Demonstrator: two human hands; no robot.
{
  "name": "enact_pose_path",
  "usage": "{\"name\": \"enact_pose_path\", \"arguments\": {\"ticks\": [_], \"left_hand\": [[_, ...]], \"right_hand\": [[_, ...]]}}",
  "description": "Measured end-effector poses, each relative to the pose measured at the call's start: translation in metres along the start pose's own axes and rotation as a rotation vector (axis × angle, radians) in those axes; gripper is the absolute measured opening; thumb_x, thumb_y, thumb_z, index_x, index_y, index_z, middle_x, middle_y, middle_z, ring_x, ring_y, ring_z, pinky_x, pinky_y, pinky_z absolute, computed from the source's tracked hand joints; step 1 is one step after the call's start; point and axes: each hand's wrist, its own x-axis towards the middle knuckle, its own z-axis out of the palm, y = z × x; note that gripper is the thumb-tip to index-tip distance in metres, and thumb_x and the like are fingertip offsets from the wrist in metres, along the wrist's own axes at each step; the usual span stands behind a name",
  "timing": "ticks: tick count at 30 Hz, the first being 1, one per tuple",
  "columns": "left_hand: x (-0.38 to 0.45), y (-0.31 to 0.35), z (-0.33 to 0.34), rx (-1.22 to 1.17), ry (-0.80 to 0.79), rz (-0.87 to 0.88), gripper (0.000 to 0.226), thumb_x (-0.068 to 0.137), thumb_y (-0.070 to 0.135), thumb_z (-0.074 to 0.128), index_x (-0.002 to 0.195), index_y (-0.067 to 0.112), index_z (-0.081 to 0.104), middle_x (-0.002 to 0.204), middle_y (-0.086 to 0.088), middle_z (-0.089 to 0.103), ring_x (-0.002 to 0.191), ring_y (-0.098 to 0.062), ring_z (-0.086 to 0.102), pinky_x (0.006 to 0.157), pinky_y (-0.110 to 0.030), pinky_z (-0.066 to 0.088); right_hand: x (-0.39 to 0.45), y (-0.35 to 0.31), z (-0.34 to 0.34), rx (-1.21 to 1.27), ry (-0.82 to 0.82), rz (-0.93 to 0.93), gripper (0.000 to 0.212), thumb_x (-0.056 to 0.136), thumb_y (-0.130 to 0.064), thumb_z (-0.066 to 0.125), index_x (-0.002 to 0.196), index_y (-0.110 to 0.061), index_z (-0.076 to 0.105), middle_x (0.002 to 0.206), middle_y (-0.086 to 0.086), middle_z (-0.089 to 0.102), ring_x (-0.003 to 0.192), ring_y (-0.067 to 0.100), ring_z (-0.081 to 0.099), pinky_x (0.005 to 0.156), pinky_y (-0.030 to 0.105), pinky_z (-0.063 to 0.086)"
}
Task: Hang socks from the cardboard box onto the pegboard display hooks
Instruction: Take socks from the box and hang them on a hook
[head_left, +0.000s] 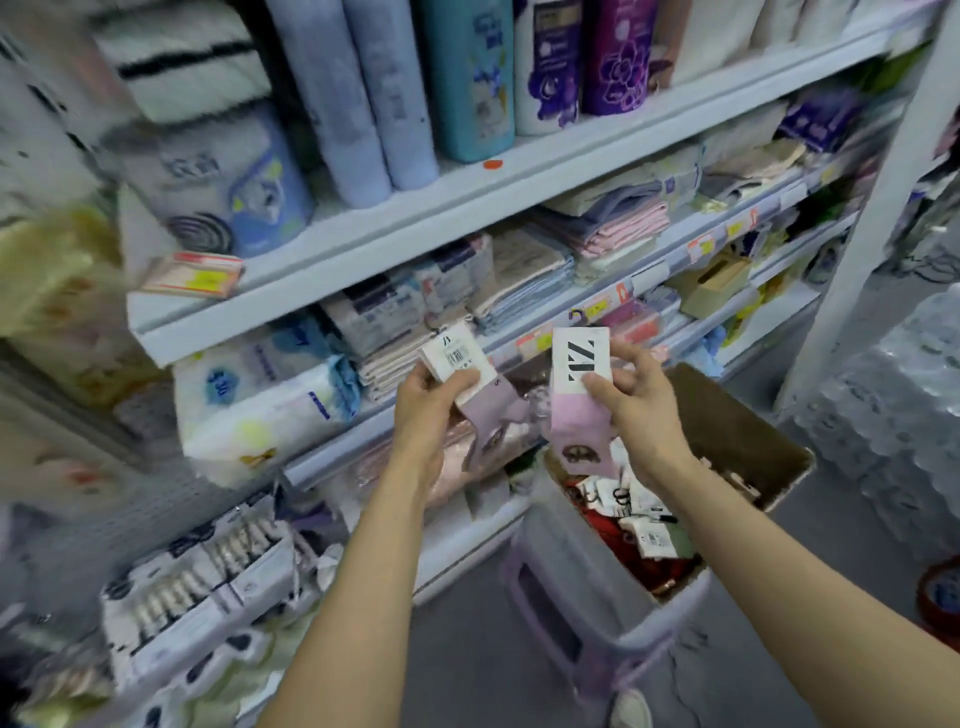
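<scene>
1. The pink socks (581, 434) are soft knitted cloth, matt, with a smooth white paper band (579, 358).
2. The lilac socks (485, 410) are the same matt cloth, with a paper label (457, 358).
3. The cardboard box (748, 441) is brown, dull and slightly rough.
4. The stool (582, 587) is smooth plastic.
5. The shelf (467, 208) looks like smooth painted metal.
6. The packs (260, 395) are in glossy plastic film.

Left shelving (62, 291) motion-blurred, cardboard box (748, 441) partly hidden by arm, tags unreadable
</scene>
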Motion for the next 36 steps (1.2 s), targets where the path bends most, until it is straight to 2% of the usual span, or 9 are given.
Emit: {"name": "enact_pose_path", "arguments": {"ticks": [4, 7, 9, 13, 18, 22, 28, 33, 36], "left_hand": [[-0.043, 0.027, -0.068, 0.005, 0.003, 0.089, 0.030, 0.078, 0.005, 0.062, 0.107, 0.003, 0.071, 0.106, -0.008, 0.076, 0.104, -0.024, 0.070, 0.091, -0.041, 0.056], [-0.072, 0.045, -0.108, 0.012, 0.056, 0.167, 0.024, 0.079, 0.000, 0.060, 0.097, 0.007, 0.074, 0.102, -0.008, 0.077, 0.103, -0.022, 0.070, 0.089, -0.036, 0.055], [-0.086, 0.054, -0.134, -0.003, 0.085, 0.192, 0.016, 0.076, 0.004, 0.071, 0.092, 0.004, 0.073, 0.097, -0.012, 0.076, 0.096, -0.024, 0.071, 0.084, -0.037, 0.055], [-0.106, 0.073, -0.184, 0.045, 0.136, 0.286, 0.055, 0.065, 0.033, 0.090, 0.087, -0.007, 0.058, 0.083, -0.014, 0.061, 0.079, -0.021, 0.061, 0.079, -0.039, 0.049], [-0.118, 0.100, -0.227, 0.114, 0.227, 0.436, 0.063, 0.066, 0.029, 0.091, 0.066, 0.020, 0.029, 0.070, -0.008, 0.025, 0.069, -0.019, 0.030, 0.066, -0.028, 0.029], [-0.126, 0.117, -0.249, 0.152, 0.358, 0.498, 0.042, 0.071, 0.019, 0.087, 0.068, 0.017, 0.046, 0.064, 0.006, 0.042, 0.061, -0.010, 0.038, 0.055, -0.022, 0.029], [-0.130, 0.148, -0.281, 0.161, 0.532, 0.665, 0.019, 0.082, 0.005, 0.077, 0.078, 0.019, 0.064, 0.073, 0.012, 0.062, 0.069, 0.000, 0.053, 0.063, -0.013, 0.040], [-0.134, 0.168, -0.307, 0.099, 0.676, 0.739, 0.024, 0.080, 0.003, 0.078, 0.079, 0.024, 0.065, 0.081, 0.010, 0.064, 0.076, -0.007, 0.054, 0.075, -0.027, 0.045], [-0.137, 0.183, -0.325, 0.039, 0.717, 0.739, 0.023, 0.079, 0.004, 0.079, 0.083, 0.019, 0.063, 0.087, 0.006, 0.063, 0.079, -0.006, 0.054, 0.077, -0.027, 0.045]], "right_hand": [[-0.040, -0.011, 0.061, -0.012, -0.107, -0.058, 0.035, 0.093, -0.002, 0.063, 0.125, -0.009, 0.050, 0.098, 0.002, 0.075, 0.092, 0.017, 0.072, 0.078, 0.033, 0.058], [-0.065, -0.019, 0.104, 0.022, -0.181, -0.085, 0.034, 0.093, 0.000, 0.062, 0.124, -0.009, 0.051, 0.095, 0.002, 0.075, 0.086, 0.013, 0.071, 0.072, 0.028, 0.056], [-0.080, -0.023, 0.131, 0.029, -0.231, -0.087, 0.033, 0.094, 0.000, 0.061, 0.122, -0.012, 0.051, 0.097, 0.005, 0.075, 0.084, 0.015, 0.071, 0.071, 0.029, 0.056], [-0.100, -0.032, 0.180, 0.049, -0.322, -0.113, 0.036, 0.093, 0.000, 0.062, 0.125, -0.009, 0.050, 0.098, 0.004, 0.076, 0.084, 0.013, 0.073, 0.064, 0.023, 0.055], [-0.106, -0.048, 0.238, 0.081, -0.446, -0.171, 0.037, 0.092, 0.002, 0.062, 0.126, -0.010, 0.053, 0.101, 0.007, 0.076, 0.093, 0.022, 0.072, 0.080, 0.037, 0.057], [-0.106, -0.059, 0.276, 0.111, -0.539, -0.231, 0.035, 0.091, 0.004, 0.062, 0.122, -0.012, 0.056, 0.098, 0.004, 0.077, 0.094, 0.023, 0.072, 0.084, 0.042, 0.056], [-0.109, -0.083, 0.321, 0.170, -0.660, -0.247, 0.036, 0.091, 0.002, 0.063, 0.116, -0.023, 0.058, 0.091, 0.005, 0.078, 0.085, 0.023, 0.071, 0.084, 0.042, 0.053], [-0.111, -0.103, 0.356, 0.185, -0.727, -0.299, 0.040, 0.091, 0.002, 0.063, 0.127, -0.015, 0.057, 0.098, 0.006, 0.077, 0.093, 0.021, 0.071, 0.087, 0.040, 0.054], [-0.115, -0.110, 0.382, 0.184, -0.761, -0.330, 0.040, 0.090, 0.000, 0.065, 0.124, -0.021, 0.058, 0.103, 0.002, 0.076, 0.096, 0.020, 0.072, 0.089, 0.043, 0.056]]}}
